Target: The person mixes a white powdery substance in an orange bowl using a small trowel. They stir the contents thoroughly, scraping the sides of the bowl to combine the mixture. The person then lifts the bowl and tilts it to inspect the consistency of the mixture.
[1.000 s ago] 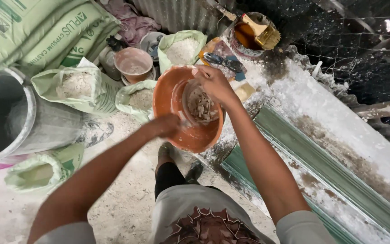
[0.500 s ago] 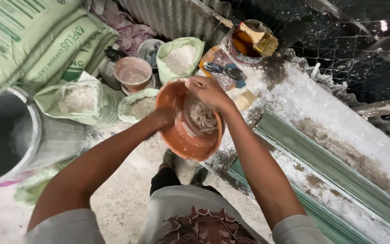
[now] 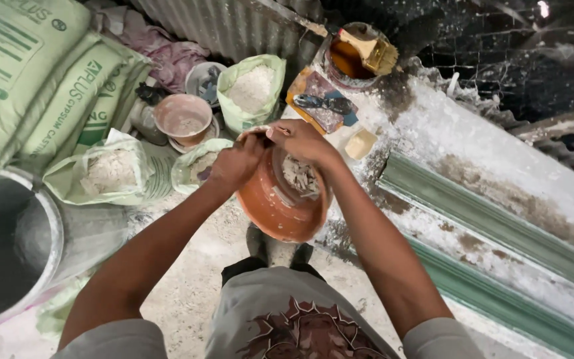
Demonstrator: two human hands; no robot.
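Hands meet over an orange bowl [image 3: 280,206] at frame centre. We see our left hand [image 3: 234,165] curled closed on the bowl's upper-left rim, gripping it. Our right hand [image 3: 303,141] arches over the top rim, fingers bent down and pressed together toward the clumpy grey-white material [image 3: 298,176] inside; whether it pinches any of it we cannot tell. The bowl is held up off the floor, tilted toward us, with only a small lump of material in the upper part and pale smears on the wall, so we judge the contents mostly scraped or not yet filled; mixing or clearing looks part-way.

Around it: open green bag of white powder [image 3: 252,88] top centre, a second open bag [image 3: 104,173] at left, a pink tub [image 3: 182,118] between them, stacked green sacks [image 3: 28,73] upper left, a grey bucket [image 3: 8,246] at lower left. A brush in a tin [image 3: 357,56] sits top centre-right, above a white-dusted worktop [image 3: 486,159] with a green moulding strip [image 3: 499,226] running to lower right.
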